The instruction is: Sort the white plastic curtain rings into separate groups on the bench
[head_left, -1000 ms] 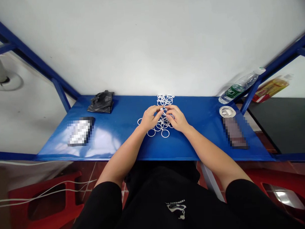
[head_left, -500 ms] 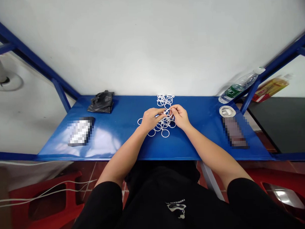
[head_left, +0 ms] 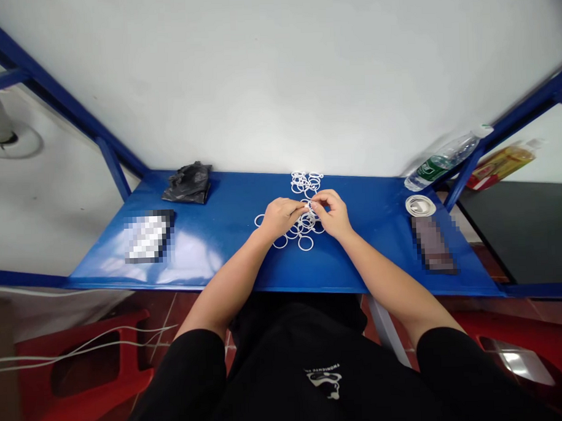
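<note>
Several thin white rings lie loose on the blue table, with a second cluster of linked rings further back near the wall. My left hand and my right hand meet over the near pile. Both have their fingers curled into a pinch on a white ring between them. The rings under my palms are partly hidden.
A crumpled black bag lies at the back left and a dark flat object at the left. On the right are a white coil, a dark flat object and a plastic bottle. Red stools stand below.
My hands drew apart slightly half a second ago, then came together again over the pile. The view shifted a little.
</note>
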`<state>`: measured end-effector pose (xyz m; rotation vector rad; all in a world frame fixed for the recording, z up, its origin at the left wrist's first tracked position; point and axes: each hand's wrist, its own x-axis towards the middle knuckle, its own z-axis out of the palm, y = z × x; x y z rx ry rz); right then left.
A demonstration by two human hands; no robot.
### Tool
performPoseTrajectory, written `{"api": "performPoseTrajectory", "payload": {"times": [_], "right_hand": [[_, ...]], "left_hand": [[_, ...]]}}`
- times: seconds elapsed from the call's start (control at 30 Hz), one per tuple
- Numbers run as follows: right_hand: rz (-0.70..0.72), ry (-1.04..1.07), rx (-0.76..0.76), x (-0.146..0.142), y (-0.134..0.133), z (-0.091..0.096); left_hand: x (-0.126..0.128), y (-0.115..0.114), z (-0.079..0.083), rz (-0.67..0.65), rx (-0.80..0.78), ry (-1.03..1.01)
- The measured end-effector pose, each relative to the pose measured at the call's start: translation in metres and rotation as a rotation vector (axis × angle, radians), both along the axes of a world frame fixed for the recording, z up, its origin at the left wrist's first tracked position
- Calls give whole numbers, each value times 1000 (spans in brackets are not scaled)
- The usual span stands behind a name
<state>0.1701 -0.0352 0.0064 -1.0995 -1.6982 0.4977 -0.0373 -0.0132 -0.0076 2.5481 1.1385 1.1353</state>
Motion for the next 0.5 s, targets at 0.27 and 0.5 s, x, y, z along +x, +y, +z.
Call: {"api": "performPoseTrajectory", "payload": {"times": [0.27, 0.5], "right_hand": [[81, -99, 30, 0, -2, 3], [35, -78, 23, -4, -4, 4]], "left_hand": [[0, -1, 1, -18, 7, 62], [2, 0, -1, -1, 17, 102]]}}
